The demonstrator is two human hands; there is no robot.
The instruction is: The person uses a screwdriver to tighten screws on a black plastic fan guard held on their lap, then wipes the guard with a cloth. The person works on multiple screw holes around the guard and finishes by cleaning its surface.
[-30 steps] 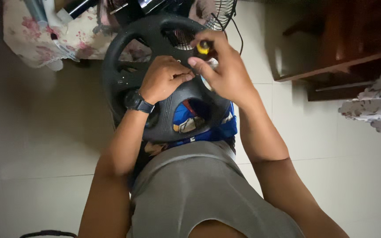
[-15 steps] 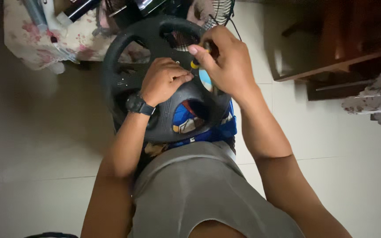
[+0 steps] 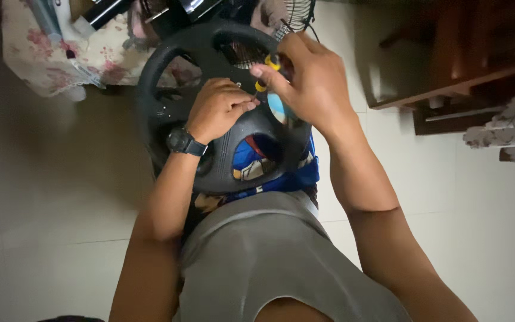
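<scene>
A black steering wheel (image 3: 168,71) rests on my lap, its hub facing me. My left hand (image 3: 217,107), with a black watch on the wrist, lies on the hub with fingers curled and fingertips pinched near the screwdriver's tip. My right hand (image 3: 312,83) grips a screwdriver (image 3: 268,70) with a yellow and black handle, angled down toward the hub. The screwdriver's tip is hidden between the two hands.
A low table with a floral cloth (image 3: 49,53) and dark items stands ahead on the left. A fan grille (image 3: 296,11) sits behind the wheel. Dark wooden furniture (image 3: 448,59) is at the upper right. Pale tiled floor (image 3: 61,179) surrounds me.
My right hand has shifted slightly and turned on the screwdriver handle. My left hand has stayed on the hub, and the wheel has barely moved.
</scene>
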